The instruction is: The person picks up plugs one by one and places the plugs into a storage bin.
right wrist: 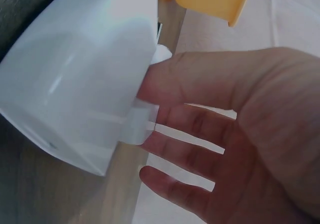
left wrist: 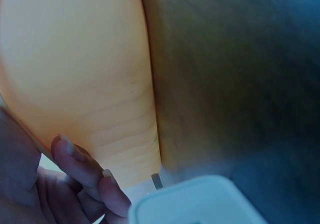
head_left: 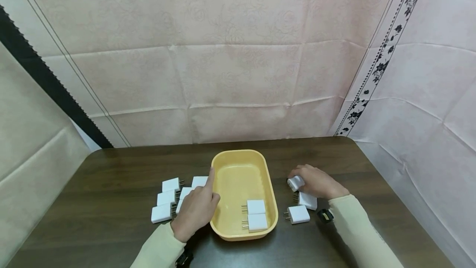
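Note:
My right hand pinches a white plug-in charger above the table, right of a yellow plastic basin. In the right wrist view, that held charger shows behind the thumb, partly covered by a larger-looking white charger close to the camera. Just below this hand lie two more chargers, one near the wrist and one nearer the front. At the basin's left rim is my left hand, index finger straight, other fingers bent. Two chargers lie inside the basin, prongs leftward.
Left of the basin, several white chargers stand in two slanting columns, partly hidden by my left hand. The brown wooden table ends against a pale patterned cloth at the back. Dark straps sit on both wrists.

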A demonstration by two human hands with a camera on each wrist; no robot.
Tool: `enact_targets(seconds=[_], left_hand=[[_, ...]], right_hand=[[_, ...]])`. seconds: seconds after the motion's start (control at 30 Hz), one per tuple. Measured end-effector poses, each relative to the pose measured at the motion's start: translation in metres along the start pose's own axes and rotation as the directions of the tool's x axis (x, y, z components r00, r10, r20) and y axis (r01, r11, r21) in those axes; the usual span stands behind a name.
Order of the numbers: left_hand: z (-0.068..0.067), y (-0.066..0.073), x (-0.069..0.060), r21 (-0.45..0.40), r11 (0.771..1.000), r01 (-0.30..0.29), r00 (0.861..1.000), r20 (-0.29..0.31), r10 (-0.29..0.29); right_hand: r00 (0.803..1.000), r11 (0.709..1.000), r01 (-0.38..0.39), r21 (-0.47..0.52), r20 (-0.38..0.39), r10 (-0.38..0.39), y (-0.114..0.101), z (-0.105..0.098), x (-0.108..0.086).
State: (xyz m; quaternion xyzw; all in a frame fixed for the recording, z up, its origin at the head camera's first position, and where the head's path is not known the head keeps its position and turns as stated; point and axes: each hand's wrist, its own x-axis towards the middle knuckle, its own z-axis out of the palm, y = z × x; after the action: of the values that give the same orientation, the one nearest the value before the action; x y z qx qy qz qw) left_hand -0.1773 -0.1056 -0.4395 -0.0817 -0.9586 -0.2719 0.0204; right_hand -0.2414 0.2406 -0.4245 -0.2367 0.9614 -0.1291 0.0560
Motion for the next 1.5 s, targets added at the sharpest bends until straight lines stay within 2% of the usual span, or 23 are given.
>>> enact_targets(seconds=[0.27, 0.47, 0.7, 0.9, 1.3, 1.5], left_hand=[[0.001, 0.001, 0.000, -0.016, 1.000, 0.018, 1.000, 0.023, -0.017], [0.002, 0.001, 0.001, -0.016, 1.000, 0.027, 0.999, 0.028, -0.026], [0.003, 0.000, 0.001, -0.012, 1.000, 0.011, 1.000, 0.010, -0.011], [0.004, 0.000, 0.002, -0.010, 1.000, -0.004, 1.000, 0.006, 0.004], [0.003, 0.003, 0.003, 0.003, 1.000, -0.019, 1.000, -0.005, 0.019], [0.001, 0.001, 0.002, 0.009, 1.000, 0.003, 1.000, 0.005, -0.003]], right_hand=[[0.999, 0.999, -0.024, -0.043, -0.023, 0.023, 0.001, 0.005, 0.002], [0.995, 0.997, -0.046, -0.058, -0.087, 0.041, -0.001, 0.004, 0.004], [0.980, 0.996, 0.009, -0.091, -0.195, -0.027, -0.007, 0.002, 0.003], [0.967, 0.995, 0.022, -0.097, -0.250, -0.046, -0.013, 0.000, 0.002], [0.921, 0.989, 0.055, -0.135, -0.377, -0.102, -0.028, -0.008, 0.001], [0.893, 0.986, 0.088, -0.141, -0.428, -0.141, -0.036, -0.010, 0.001]])
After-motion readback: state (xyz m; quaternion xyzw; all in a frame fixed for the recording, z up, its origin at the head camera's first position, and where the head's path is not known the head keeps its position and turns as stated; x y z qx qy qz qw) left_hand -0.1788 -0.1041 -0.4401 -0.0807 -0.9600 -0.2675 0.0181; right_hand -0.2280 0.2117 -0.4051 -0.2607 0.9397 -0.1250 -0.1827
